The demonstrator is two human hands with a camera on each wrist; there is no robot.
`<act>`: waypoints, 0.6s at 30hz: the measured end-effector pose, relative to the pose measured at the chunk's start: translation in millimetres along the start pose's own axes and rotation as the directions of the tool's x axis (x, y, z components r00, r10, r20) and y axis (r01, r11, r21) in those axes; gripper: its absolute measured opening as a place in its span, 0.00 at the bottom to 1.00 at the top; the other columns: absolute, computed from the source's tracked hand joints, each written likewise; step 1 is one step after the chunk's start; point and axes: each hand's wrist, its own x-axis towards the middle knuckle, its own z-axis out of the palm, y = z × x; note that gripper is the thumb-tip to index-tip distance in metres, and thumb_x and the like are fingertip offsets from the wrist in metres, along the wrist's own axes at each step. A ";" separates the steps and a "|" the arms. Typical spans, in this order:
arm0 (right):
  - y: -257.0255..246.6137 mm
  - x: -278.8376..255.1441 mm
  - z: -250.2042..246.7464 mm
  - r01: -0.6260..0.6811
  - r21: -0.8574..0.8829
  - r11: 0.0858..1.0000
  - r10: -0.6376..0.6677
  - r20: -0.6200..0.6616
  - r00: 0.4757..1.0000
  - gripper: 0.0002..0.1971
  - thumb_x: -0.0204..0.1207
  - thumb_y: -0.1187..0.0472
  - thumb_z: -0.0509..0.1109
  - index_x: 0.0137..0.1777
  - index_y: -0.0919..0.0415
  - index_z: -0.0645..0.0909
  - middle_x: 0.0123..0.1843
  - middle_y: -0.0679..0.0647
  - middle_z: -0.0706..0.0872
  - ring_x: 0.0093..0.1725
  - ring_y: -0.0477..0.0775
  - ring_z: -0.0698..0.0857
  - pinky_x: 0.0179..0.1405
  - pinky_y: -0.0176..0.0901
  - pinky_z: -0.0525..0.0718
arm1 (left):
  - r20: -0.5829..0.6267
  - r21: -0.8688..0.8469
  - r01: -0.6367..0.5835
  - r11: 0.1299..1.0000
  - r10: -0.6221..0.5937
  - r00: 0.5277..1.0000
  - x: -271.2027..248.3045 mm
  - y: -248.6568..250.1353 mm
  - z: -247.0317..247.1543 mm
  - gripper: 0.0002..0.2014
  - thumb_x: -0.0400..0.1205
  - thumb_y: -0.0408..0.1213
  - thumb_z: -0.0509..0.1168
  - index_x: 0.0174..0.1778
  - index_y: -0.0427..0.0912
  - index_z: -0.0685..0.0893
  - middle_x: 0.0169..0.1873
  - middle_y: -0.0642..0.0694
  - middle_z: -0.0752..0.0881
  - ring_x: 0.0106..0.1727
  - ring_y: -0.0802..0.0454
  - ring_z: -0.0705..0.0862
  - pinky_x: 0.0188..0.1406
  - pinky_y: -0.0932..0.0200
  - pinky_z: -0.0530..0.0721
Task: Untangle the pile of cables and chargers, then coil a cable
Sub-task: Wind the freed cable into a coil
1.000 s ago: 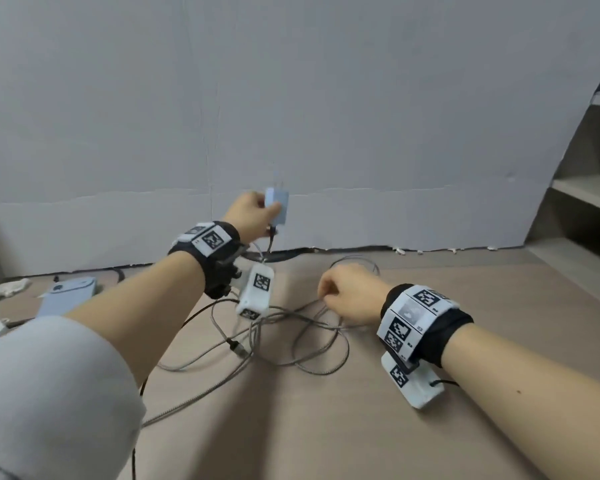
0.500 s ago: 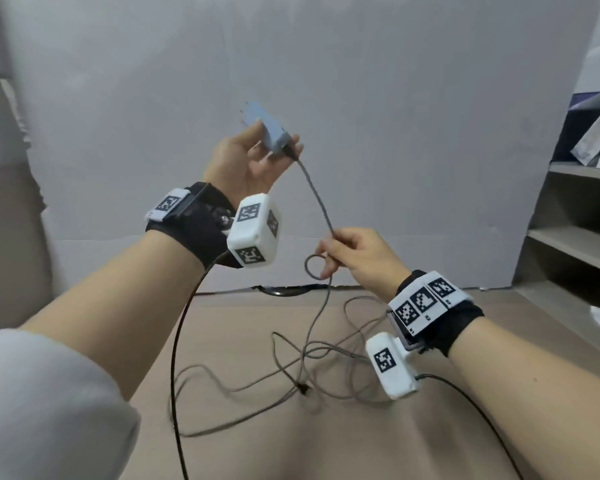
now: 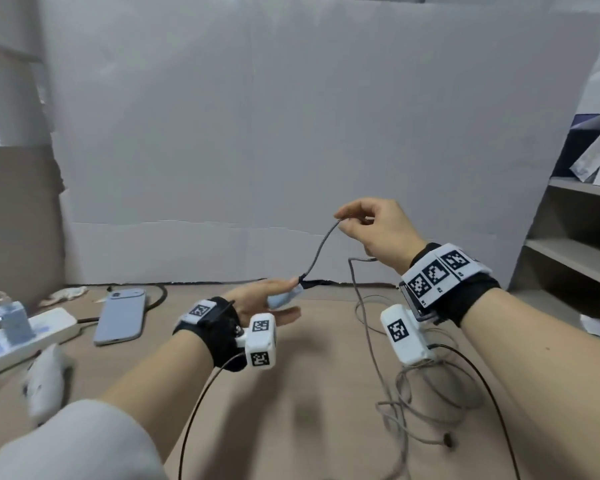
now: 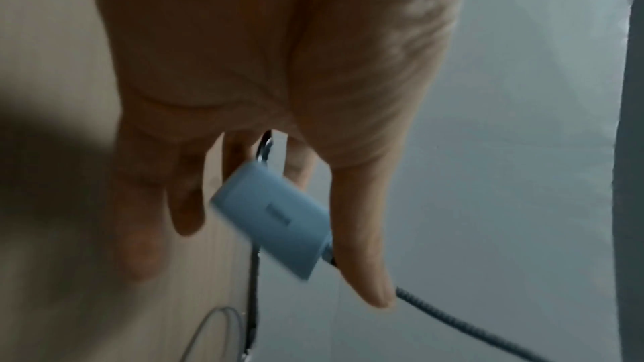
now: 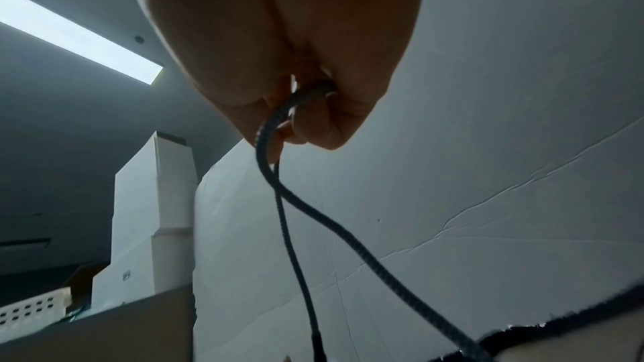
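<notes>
Left hand [image 3: 257, 301] holds light rigid charger [image 3: 284, 296], right hand [image 3: 371, 230] pinches limp braided cable [image 3: 317, 252] above it; likely grip near plug.

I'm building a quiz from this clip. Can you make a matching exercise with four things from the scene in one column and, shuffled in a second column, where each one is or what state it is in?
Things:
1. blue charger
2. braided cable
3. phone
4. white adapter

Places or states:
A. plugged into the power strip
B. lying flat on the table
C. between thumb and fingers of the left hand
D. pinched in the right hand

Pairs: 1-C, 2-D, 3-B, 4-A
</notes>
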 end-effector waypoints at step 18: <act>53.7 14.0 -8.7 -0.059 -0.232 0.971 0.084 0.100 0.992 0.11 0.76 0.71 0.73 0.55 0.57 0.87 0.41 0.49 0.84 0.29 0.43 0.76 0.29 0.33 0.76 | 0.378 0.011 -0.332 0.943 0.303 0.875 16.8 -8.6 60.7 0.10 0.91 0.30 0.56 0.45 0.37 0.79 0.31 0.46 0.73 0.28 0.53 0.73 0.37 0.58 0.81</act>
